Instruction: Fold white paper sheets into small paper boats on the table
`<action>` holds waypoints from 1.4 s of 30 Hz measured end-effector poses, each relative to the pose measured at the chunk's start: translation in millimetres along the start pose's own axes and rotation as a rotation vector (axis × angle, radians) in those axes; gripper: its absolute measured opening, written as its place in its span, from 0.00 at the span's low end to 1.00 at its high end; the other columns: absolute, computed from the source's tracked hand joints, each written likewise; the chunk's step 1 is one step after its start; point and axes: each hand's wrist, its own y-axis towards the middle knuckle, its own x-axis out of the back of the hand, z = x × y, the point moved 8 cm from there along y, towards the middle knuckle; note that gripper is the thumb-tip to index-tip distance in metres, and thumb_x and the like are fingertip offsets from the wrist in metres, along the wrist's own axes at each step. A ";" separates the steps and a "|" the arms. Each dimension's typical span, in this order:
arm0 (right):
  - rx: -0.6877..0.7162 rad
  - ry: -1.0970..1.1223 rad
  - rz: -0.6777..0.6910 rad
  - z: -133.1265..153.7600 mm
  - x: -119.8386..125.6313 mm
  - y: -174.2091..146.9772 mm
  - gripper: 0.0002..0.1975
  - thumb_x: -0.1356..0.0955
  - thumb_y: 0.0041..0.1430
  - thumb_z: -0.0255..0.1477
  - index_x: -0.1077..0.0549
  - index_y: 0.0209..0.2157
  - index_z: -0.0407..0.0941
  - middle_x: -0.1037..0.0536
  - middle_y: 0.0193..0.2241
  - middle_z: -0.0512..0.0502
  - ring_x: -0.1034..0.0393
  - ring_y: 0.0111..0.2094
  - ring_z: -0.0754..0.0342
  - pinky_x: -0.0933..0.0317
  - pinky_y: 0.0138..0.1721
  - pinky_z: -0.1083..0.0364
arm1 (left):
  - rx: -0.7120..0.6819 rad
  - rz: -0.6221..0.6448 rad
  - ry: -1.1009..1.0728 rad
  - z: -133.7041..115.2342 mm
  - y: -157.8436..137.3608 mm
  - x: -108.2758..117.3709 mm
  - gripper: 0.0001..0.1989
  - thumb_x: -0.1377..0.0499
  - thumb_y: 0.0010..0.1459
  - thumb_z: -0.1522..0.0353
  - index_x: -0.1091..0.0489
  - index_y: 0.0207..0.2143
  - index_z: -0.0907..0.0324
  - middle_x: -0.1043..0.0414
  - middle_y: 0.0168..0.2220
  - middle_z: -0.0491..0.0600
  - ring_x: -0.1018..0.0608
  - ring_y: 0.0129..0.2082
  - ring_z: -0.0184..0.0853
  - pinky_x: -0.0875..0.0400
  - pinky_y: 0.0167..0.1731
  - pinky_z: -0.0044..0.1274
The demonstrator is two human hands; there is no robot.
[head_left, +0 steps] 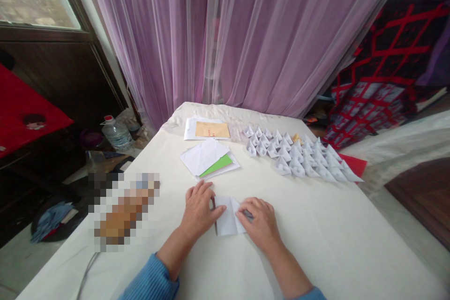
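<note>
White paper [225, 226] flat on the white-covered table [323, 229], between my hands; a vertical crease near its middle, upper right corner turned in. My left hand [198, 205]: fingers spread, thumb resting on the paper's left part. My right hand [262, 222]: fingers bent over the right-hand flap; cannot tell whether pinching or only pressing. Hands apart. Just beyond the left: white sheets [201, 158] with a green sheet [218, 165] among them; behind these, a tan sheet [211, 130]. Far right: rows of folded white paper pieces [296, 168], one yellow piece [297, 139] among them. Purple curtain [158, 33] behind the table.
</note>
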 end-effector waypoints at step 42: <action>-0.033 0.052 -0.026 7.2 -0.8 3.2 0.05 0.30 0.54 0.25 0.24 0.27 0.50 0.23 0.31 0.52 0.30 0.39 0.54 0.50 0.46 0.53 | 0.016 0.000 0.105 -25.7 -4.7 -3.4 0.12 0.41 0.58 0.70 0.32 0.46 0.54 0.23 0.33 0.45 0.23 0.38 0.39 0.39 0.43 0.33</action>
